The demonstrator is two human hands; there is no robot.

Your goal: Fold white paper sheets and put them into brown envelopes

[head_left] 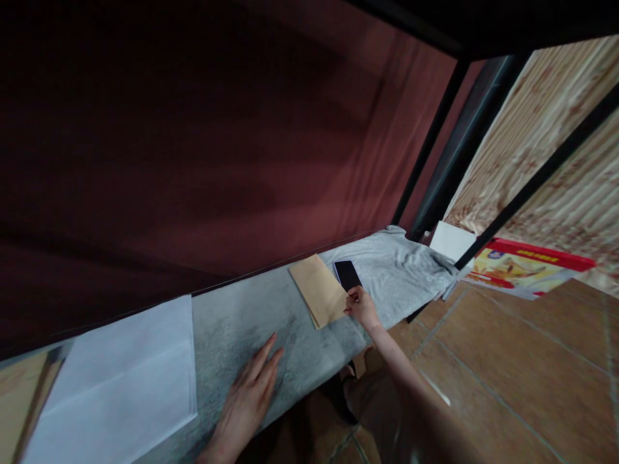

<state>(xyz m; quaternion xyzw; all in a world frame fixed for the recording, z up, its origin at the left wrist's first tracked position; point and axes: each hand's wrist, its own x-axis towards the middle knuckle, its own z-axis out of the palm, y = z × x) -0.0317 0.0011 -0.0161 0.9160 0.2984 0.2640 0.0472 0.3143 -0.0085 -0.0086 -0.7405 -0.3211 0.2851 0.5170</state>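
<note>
My left hand (249,396) lies flat on the grey tabletop (227,328), fingers stretched out, holding nothing. My right hand (362,307) reaches forward and pinches the near corner of a tan paper envelope (319,289) that lies on the table. A dark phone (347,274) rests face up right beside the envelope, partly on a grey cloth (396,270), just above my right fingers.
A large white sheet (126,380) lies at the table's left end. A dark red curtain (193,161) hangs behind the table. At the right stand a black metal frame (459,142), a white card (452,241) and a red-and-yellow box (525,266). Brown floor tiles (507,361) lie below.
</note>
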